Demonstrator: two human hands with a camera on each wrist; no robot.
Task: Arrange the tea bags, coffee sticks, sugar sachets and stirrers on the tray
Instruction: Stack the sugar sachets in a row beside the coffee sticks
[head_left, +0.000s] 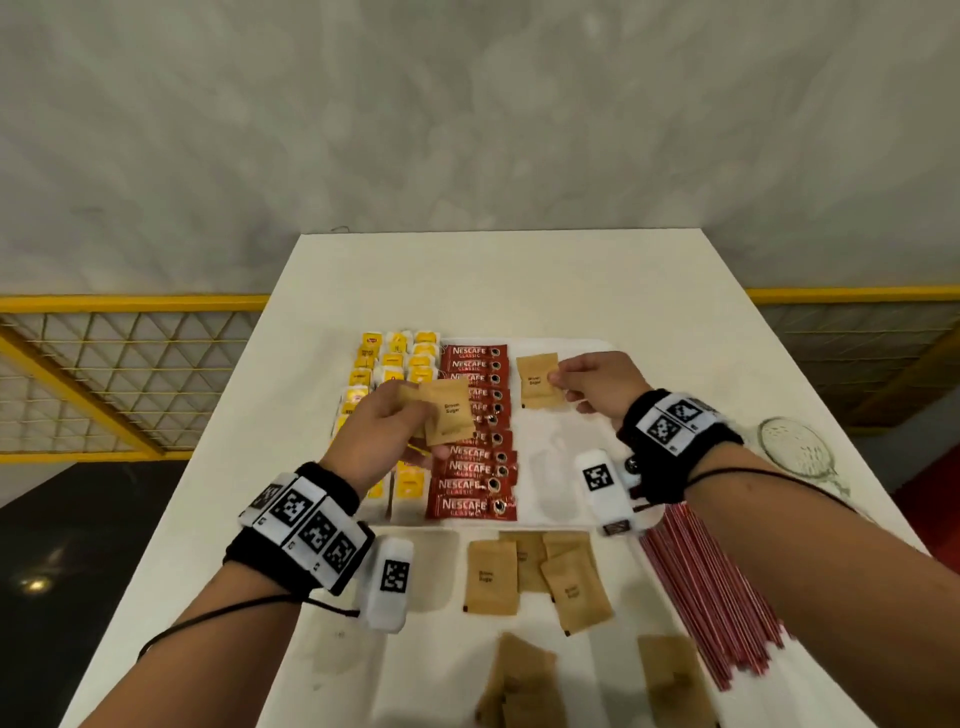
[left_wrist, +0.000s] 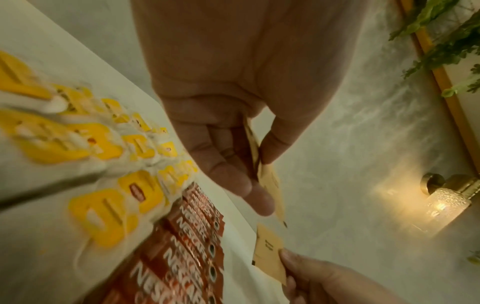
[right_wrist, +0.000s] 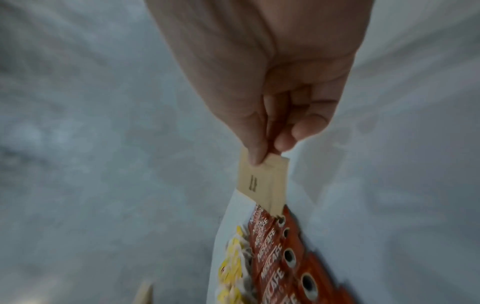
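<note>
Two sugar sachets are up: our right hand (head_left: 592, 382) pinches one sachet (head_left: 540, 381) just right of the coffee sticks (head_left: 475, 431), long axis along their column; our left hand (head_left: 387, 428) pinches another sachet (head_left: 448, 418) over them; we judge the right nearer the tray's (head_left: 597, 345) bare part.

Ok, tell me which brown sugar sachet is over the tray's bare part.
The sachet pinched by the right hand, at the tray's far end. The left hand's sachets hang over the coffee sticks; the rest lie off the tray.

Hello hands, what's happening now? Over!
Left hand and right hand each pinch a brown sugar sachet above the tray. Sugar column bare. Nothing blocking.
</note>
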